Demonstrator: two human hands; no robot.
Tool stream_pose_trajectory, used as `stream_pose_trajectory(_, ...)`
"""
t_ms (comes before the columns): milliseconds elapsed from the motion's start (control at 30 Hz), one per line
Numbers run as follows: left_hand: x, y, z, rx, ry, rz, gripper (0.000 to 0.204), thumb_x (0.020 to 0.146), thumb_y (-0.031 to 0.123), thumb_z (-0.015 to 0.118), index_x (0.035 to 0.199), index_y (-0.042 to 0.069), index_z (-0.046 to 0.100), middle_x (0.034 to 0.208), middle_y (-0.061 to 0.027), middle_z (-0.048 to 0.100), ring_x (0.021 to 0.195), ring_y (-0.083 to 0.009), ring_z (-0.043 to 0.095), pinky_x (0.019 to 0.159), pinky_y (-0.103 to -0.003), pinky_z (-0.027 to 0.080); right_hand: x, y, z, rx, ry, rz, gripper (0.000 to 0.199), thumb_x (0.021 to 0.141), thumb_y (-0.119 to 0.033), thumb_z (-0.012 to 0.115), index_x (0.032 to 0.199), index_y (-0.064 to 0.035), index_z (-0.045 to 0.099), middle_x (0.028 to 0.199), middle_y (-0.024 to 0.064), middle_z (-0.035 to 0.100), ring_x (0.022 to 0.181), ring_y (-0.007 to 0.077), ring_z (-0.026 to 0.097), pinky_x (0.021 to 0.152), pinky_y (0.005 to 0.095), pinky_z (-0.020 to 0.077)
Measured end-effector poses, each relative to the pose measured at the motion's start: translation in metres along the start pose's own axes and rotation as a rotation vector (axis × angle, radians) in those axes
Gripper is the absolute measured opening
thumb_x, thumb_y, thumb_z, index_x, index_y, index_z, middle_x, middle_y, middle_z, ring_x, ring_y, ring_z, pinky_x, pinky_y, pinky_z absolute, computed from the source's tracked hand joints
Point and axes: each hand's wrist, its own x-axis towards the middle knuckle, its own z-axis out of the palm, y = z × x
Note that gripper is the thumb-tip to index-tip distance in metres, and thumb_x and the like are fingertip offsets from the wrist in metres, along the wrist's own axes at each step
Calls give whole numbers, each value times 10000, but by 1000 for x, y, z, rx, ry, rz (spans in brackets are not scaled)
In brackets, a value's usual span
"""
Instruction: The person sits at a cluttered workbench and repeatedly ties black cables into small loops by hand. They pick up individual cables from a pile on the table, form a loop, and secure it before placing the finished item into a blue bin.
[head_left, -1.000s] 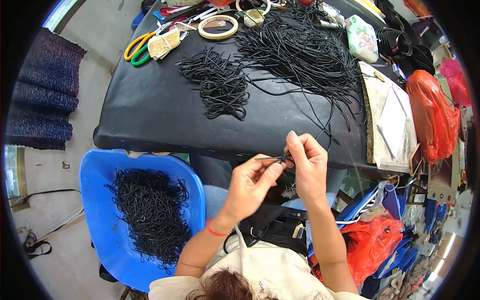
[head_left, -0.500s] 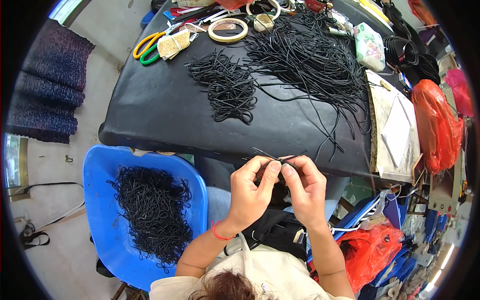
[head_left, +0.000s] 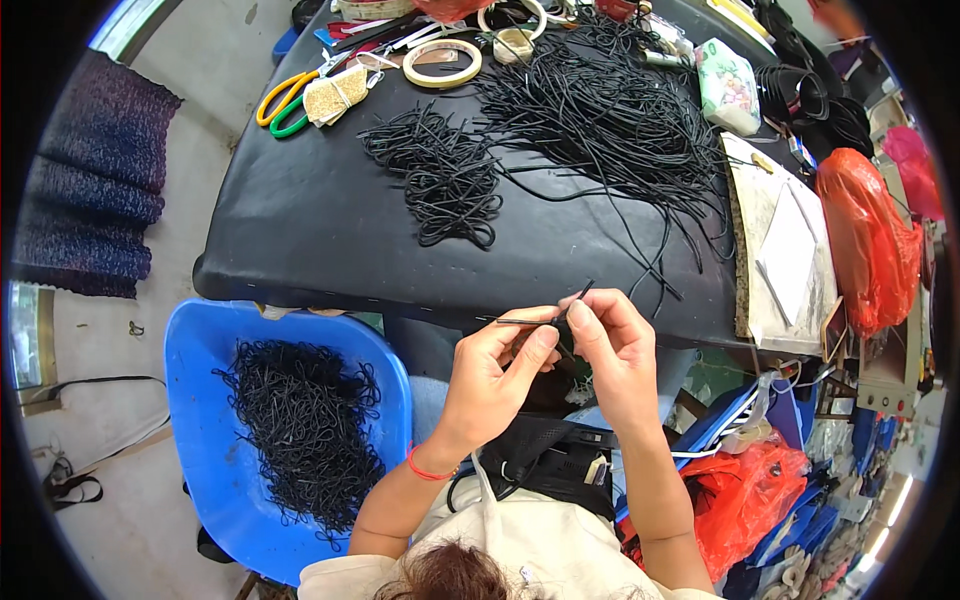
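Just off the table's near edge, my left hand (head_left: 497,370) and my right hand (head_left: 612,342) meet over a thin black cord (head_left: 525,321). Both pinch it between thumb and fingers. One cord end points left past my left fingers, and another sticks up beside my right fingertips. Whether the cord is looped or knotted between my fingers is hidden. On the table beyond lie a small heap of black cords (head_left: 440,180) and a larger tangle of long black cords (head_left: 610,120).
A blue tub (head_left: 188,420) at my left holds many looped black cords. The black table (head_left: 300,230) carries scissors (head_left: 287,103), a tape roll (head_left: 441,63), a tissue pack (head_left: 728,88) and a pale board (head_left: 775,240). Red plastic bags (head_left: 868,240) crowd the right side.
My hands have shifted slightly apart. The cord ends, crossed above my fingertips before, now point left from my left hand and up at my right.
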Motion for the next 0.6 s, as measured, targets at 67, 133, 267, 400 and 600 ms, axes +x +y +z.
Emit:
stream_pose_trajectory(67, 2, 4, 2, -24, -18, -7, 213, 885, 96, 554, 1069, -12, 568, 883, -41, 607, 734, -62, 546, 676, -201, 469, 1, 0, 4, -68, 46, -64, 104, 862, -96, 592, 847, 7, 588, 760, -23, 549, 656, 25, 462, 593, 186, 394)
stream_pose_trajectory(133, 2, 0, -2, 29, -30, 9, 188, 866, 87, 576, 1018, -23, 592, 840, -46, 631, 725, -73, 577, 657, -210, 481, 2, 7, 0, -276, 95, -180, 120, 835, -86, 616, 784, 16, 579, 697, -2, 520, 604, 52, 456, 538, 210, 378)
stream_pose_trajectory(267, -1, -4, -1, 174, -28, 71, 161, 853, 73, 586, 978, -26, 608, 783, -47, 645, 693, -75, 592, 621, -213, 483, 7, 14, 1, -445, 176, -297, 167, 802, -104, 650, 722, 20, 572, 634, 25, 486, 545, 77, 426, 490, 235, 334)
stream_pose_trajectory(400, -1, -3, -9, 73, -66, -52, 183, 851, 79, 596, 1007, -15, 611, 792, -48, 645, 694, -72, 591, 607, -204, 474, 7, 16, -2, -240, 121, -81, 178, 845, -152, 615, 754, 1, 608, 669, 3, 520, 564, 56, 439, 504, 210, 344)
stream_pose_trajectory(600, 12, 3, -28, -130, -122, -108, 198, 859, 58, 578, 1038, -27, 593, 900, -88, 640, 808, -110, 605, 732, -231, 493, 1, -2, -9, 204, -72, 351, 542, 953, -444, 325, 969, 21, 603, 780, 46, 592, 663, 87, 528, 595, 215, 415)
